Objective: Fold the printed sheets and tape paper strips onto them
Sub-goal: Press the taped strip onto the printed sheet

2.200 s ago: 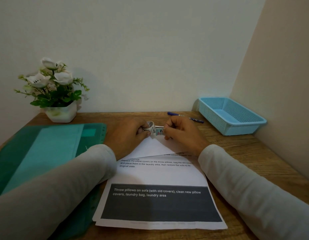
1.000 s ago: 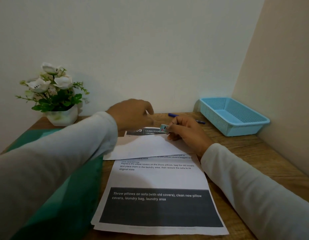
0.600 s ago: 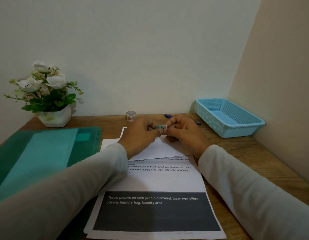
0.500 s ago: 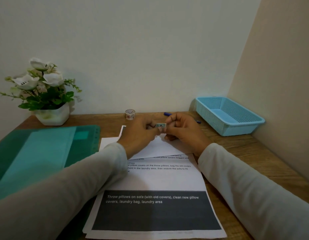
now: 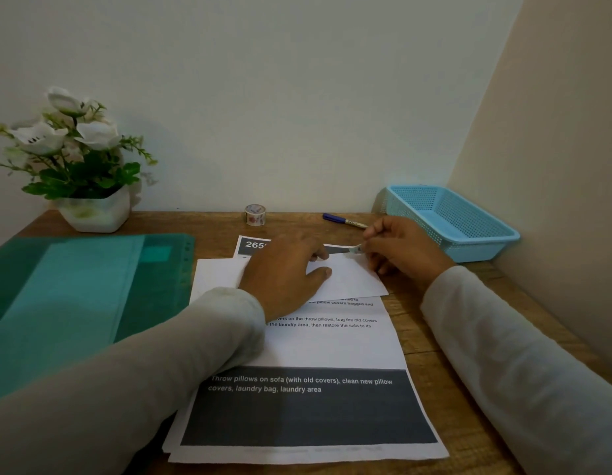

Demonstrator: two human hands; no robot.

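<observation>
**Printed sheet (image 5: 315,351): tape the strip's far corner**

It lies lengthwise on the worktop (image 5: 431,378), a white paper strip (image 5: 349,279) across its upper part. Your left hand (image 5: 284,272) rests flat on the strip, fingers straight. Your right hand (image 5: 400,248) pinches a tape piece (image 5: 357,249) at the strip's far right corner. Land it half on strip, half on sheet, then rub flat. The tape roll (image 5: 255,214) stands beyond.

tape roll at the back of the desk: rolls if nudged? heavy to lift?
The tape roll seems to sit on its flat face, hole up, so a nudge would probably slide it on the wooden desk rather than roll it. It looks small and hollow, so likely light and easy to pinch. Tipped onto its rim, it could roll.
</observation>
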